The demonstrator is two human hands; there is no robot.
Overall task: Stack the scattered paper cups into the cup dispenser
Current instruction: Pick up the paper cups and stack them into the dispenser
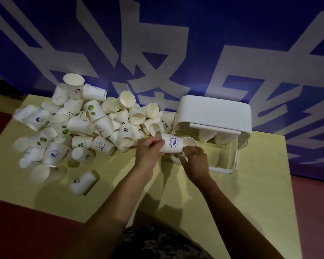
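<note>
A big heap of white paper cups (86, 126) with small prints lies on the left half of the pale yellow table (251, 202). At the right stands the cup dispenser (213, 113), a clear box with a white lid; a few stacked cups (206, 135) show inside. In front of it my left hand (150, 152) grips a white cup with a blue whale print (171, 144), held on its side. My right hand (195, 161) holds another cup (190, 142) by its lower part, its mouth beside the first cup's rim. Its fingers hide most of that cup.
A single cup (83, 183) lies apart near the front left of the table. A blue banner with large white characters (157, 43) rises right behind the table. Red floor (26, 230) surrounds the table at the left and front.
</note>
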